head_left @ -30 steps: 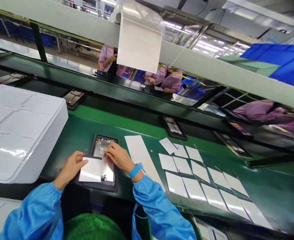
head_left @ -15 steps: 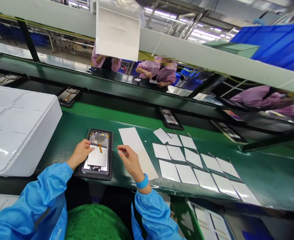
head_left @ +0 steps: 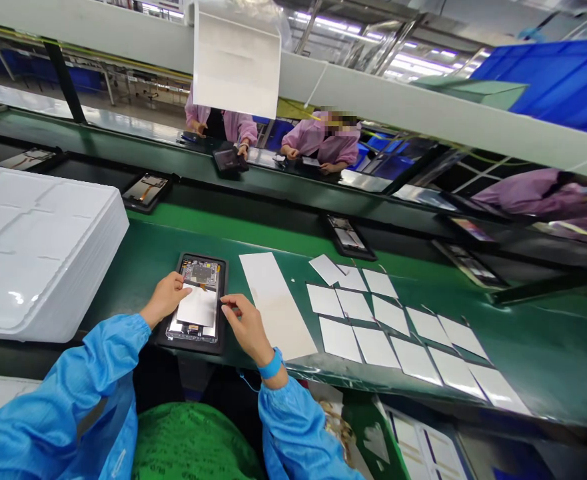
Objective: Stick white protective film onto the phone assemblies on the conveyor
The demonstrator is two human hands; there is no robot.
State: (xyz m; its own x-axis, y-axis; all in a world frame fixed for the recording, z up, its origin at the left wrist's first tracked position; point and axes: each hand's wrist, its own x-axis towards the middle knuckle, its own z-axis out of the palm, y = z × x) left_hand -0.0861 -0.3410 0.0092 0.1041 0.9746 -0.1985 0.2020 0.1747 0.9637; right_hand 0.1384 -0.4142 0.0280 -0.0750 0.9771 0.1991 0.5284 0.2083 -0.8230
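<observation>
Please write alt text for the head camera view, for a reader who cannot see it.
The left hand touches an opened tablet with a white sheet on it, on a green conveyor belt, and the right hand is beside it. White sheets lie in rows to the right; a stack of white trays stands left.

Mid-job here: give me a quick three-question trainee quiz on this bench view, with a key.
1. True or false: the blue wrist strap is on the left wrist.
2. Which is nearer the right hand: the long white strip or the stacked white trays?
3. Fill in: beyond the white sheet, the opened tablet shows its exposed ___.

Key: 1 false; 2 the long white strip; 3 circuit board.
</observation>
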